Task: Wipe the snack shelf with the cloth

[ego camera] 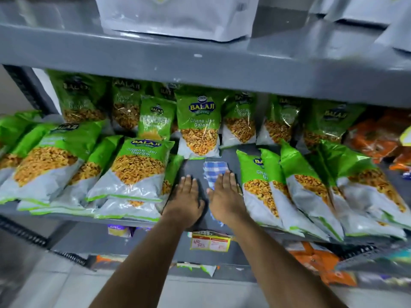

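On the grey metal snack shelf [193, 172], in a bare gap between green and white snack packets, my right hand [224, 196] lies flat, fingers spread, pressing down on a blue and white checked cloth [214, 168] without gripping it. My left hand [185, 197] rests open and empty on the bare shelf beside it. Packets [138, 170] crowd both sides; a wide sweep could, I think, knock the leaning ones [264, 185] off the front edge.

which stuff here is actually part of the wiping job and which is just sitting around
In the job: checked cloth, right hand flat on it, left hand, grey shelf.
Just there: green snack packs, orange packs, price tag.
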Available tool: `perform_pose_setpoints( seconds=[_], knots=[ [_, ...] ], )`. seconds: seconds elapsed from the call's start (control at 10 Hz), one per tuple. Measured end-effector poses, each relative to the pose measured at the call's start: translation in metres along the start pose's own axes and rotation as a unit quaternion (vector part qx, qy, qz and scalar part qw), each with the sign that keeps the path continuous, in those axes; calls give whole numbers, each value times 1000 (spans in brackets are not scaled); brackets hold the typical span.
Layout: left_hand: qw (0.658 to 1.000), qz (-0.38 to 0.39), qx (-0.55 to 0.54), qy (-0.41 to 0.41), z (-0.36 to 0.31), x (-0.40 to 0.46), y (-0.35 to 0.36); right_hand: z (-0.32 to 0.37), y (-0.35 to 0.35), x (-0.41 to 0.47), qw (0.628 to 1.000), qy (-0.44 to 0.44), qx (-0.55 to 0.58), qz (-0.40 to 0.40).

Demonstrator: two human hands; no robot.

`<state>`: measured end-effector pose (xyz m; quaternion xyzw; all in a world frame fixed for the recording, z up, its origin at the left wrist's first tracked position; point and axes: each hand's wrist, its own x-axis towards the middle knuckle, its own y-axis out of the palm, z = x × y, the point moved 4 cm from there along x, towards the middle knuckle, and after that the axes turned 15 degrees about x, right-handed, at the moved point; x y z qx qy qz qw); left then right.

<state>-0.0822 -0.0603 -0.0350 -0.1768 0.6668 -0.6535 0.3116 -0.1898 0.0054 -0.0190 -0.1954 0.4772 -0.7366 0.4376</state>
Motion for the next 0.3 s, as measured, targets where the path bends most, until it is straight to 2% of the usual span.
perform_pose_setpoints(
  seconds=[0.1,0.2,0.3],
  knots=[
    [1000,-1,10,1,-1,3,2,0,6,-2,1000,20,10,-11],
    [1000,16,-9,4,-2,5,3,-2,8,4,999,42,24,14],
    [1000,8,-30,1,-5,0,-17,6,-15,-1,990,54,128,4]
  ],
)
